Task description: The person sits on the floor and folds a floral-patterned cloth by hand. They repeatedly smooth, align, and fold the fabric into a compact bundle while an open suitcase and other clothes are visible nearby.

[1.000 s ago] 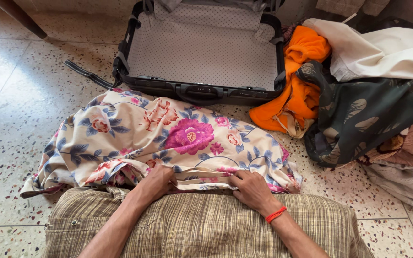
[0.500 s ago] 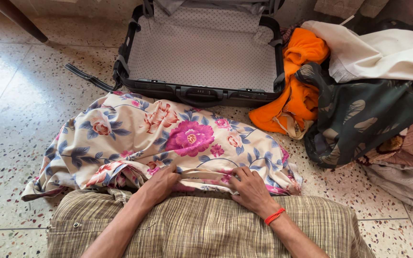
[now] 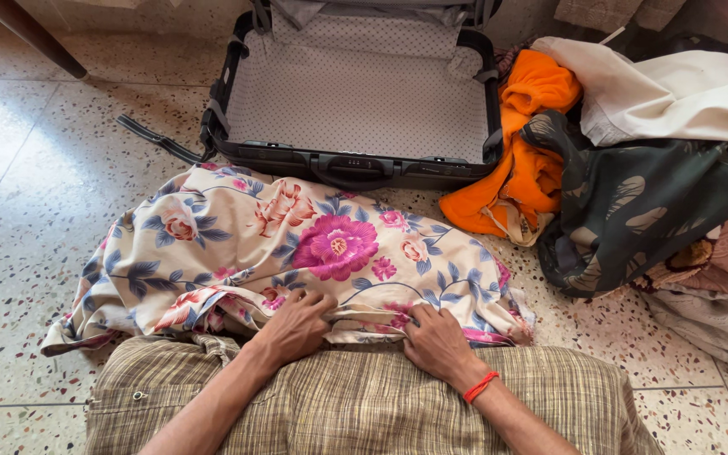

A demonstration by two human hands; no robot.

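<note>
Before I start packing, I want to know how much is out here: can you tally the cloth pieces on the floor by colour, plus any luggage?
Floral cream cloth with pink flowers, under both hands: 1
Orange cloth: 1
Dark green leaf-patterned cloth: 1
Off-white cloth: 1
Open black suitcase with dotted lining: 1
Total: 5; the pile at the right edge may hide more.

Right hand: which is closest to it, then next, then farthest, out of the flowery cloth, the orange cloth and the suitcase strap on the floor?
From the right hand:
1. Flowery cloth: right under the fingers, which press on its near edge.
2. Orange cloth: up and to the right, beside the suitcase.
3. Strap: far across on the left, lying on the floor by the suitcase's left corner.
</note>
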